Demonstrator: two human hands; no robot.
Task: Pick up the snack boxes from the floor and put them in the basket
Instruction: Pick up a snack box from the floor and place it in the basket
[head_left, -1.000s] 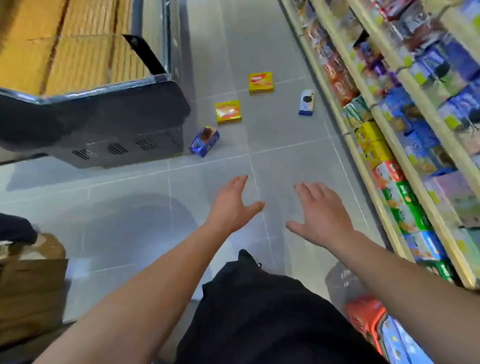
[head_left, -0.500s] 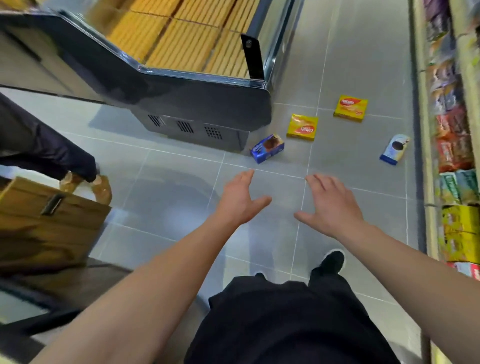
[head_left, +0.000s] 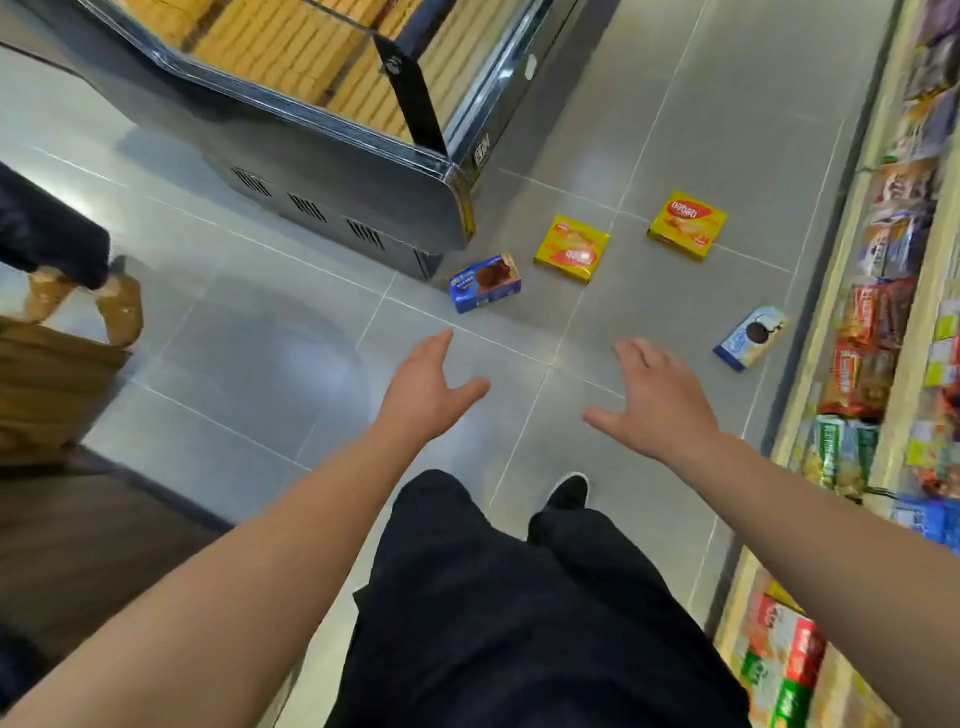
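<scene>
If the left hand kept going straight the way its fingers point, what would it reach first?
Most likely the dark blue snack box, lying just beyond the left hand by the freezer cabinet's corner. Only bare floor shows between them, though depth is hard to judge.

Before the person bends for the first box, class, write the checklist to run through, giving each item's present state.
1. Both hands free: left hand and right hand hold nothing: ok.
2. Boxes on the floor counted: dark blue box, two yellow boxes, pale blue box: ok.
3. Floor between hands and boxes unobstructed: ok.
4. Basket located: not in view: cannot tell.
5. Dark blue box clear of the freezer cabinet: lies by its corner; contact unclear: cannot tell.
</scene>
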